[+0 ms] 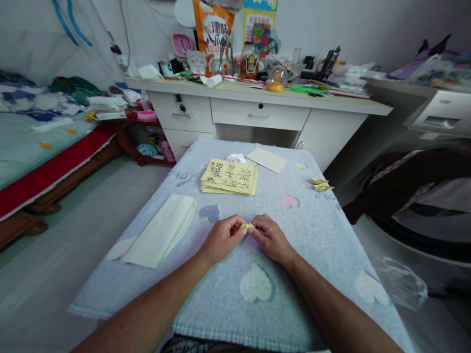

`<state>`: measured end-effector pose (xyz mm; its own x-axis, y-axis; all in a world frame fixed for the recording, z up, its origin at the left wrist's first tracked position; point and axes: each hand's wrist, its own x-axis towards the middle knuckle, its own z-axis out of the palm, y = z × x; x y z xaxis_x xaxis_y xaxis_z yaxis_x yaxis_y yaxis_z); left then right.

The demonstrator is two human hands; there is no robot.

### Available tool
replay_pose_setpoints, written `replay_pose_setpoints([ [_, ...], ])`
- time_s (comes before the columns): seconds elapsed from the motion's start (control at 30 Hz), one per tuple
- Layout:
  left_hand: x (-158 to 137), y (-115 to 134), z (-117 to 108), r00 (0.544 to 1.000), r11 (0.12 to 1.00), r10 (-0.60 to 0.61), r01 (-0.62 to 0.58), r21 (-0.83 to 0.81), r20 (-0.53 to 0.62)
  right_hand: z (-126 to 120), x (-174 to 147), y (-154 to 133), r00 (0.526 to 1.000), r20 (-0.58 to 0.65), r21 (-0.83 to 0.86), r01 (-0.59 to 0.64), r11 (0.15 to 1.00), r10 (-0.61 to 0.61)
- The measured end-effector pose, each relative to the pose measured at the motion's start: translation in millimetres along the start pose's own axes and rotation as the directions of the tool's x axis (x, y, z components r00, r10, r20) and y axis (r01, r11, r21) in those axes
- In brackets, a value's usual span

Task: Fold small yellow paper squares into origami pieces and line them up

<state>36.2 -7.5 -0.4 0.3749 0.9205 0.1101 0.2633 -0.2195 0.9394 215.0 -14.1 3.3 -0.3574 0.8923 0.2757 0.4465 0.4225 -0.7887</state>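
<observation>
The person has 2 bare hands: the left hand (222, 239) and the right hand (273, 239), both with rounded knuckles. The left forearm (158, 299) and the right forearm (327, 296) are also bare, smooth in outline, narrow near the hands and wider toward the elbows. At the lower edge shows a small piece of dark garment (187, 344) with a fine, pale pattern; its kind I cannot tell.

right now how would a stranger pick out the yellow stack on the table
Start at the cloth-covered table before the white desk. Beyond the left hand, on its far half, lies the stack. Its yellow top bears large dark writing, unlike the plain card behind it to the right.
</observation>
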Motion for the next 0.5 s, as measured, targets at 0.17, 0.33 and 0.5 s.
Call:
replay_pose_setpoints([
  [0.17,-0.1,-0.2,-1.5,1.000,1.000,-0.004,0.005,0.024,-0.010,1.5,-0.7,0.4,1.000,0.014,-0.008,-0.009,1.000,0.009],
  [0.33,-1.3,3.1,-1.5,1.000,0.992,-0.007,0.009,0.127,-0.015,3.5,-3.0,-0.2,0.999,0.035,-0.051,0.018,0.999,-0.016],
  [0.5,-3.6,4.5,-3.9,1.000,0.994,0.017,-0.017,0.108,-0.004,4.8,-4.4,-2.8,0.998,0.056,-0.070,0.018,0.997,-0.014],
])
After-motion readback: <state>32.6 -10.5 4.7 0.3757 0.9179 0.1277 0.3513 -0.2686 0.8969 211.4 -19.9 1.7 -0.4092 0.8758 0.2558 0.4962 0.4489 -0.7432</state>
